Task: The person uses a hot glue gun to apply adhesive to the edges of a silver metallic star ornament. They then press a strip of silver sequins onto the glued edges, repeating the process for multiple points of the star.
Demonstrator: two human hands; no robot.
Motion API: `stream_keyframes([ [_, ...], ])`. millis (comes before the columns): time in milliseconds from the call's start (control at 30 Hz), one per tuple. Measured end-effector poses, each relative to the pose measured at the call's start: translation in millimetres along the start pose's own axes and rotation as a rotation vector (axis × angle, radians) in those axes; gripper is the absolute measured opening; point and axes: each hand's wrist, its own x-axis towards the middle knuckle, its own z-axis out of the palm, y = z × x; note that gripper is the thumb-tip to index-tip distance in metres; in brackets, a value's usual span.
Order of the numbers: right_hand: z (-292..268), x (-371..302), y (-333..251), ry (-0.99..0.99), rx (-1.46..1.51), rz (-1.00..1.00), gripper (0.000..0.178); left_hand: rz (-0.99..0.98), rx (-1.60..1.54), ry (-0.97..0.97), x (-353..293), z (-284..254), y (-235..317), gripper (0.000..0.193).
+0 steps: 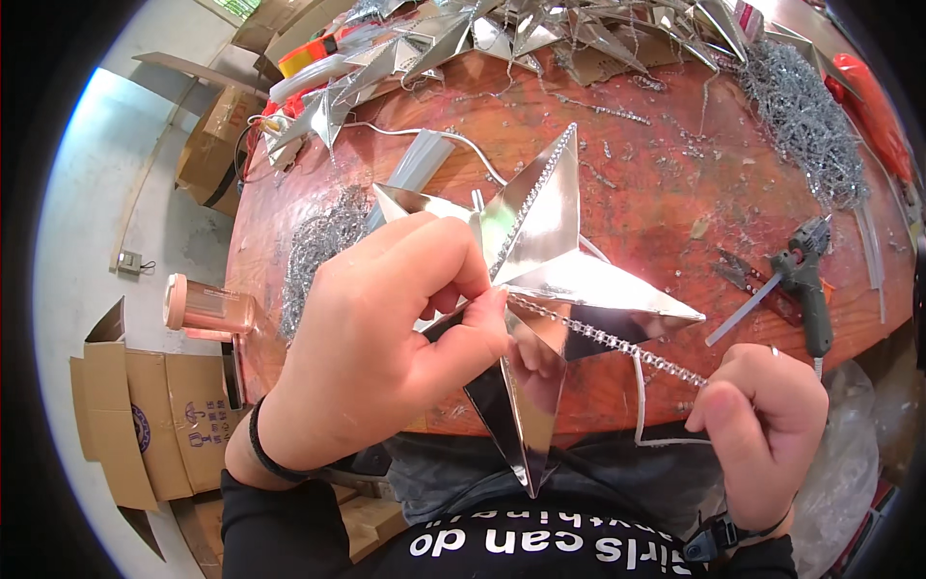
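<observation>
Left hand: pinches one sparkly chain, partly hides one big star
Right hand: pinches chain too
Desk: one glue gun

We look from up on the person's head, down and a bit ahead, through one wide, round eye. The left hand is close to us, big near the middle of the frame. The shirt peeks in at the bottom. The red table spreads behind, and its edges bend.

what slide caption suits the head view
Left hand and right hand hold a rhinestone chain between them at a silver five-pointed star.
</observation>
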Motion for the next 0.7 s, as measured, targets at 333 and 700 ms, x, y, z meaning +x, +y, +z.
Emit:
stream_keyframes([
  [333,6.5,6.4,-1.7,-0.017,-0.025,-0.040,0.017,-0.124,0.000,-0.106,7.2,-6.4,0.0,0.019],
  [700,0.8,2.5,0.0,0.061,0.201,0.269,0.019,0.232,0.125,0.142,-27.5,0.4,-27.6,0.028],
])
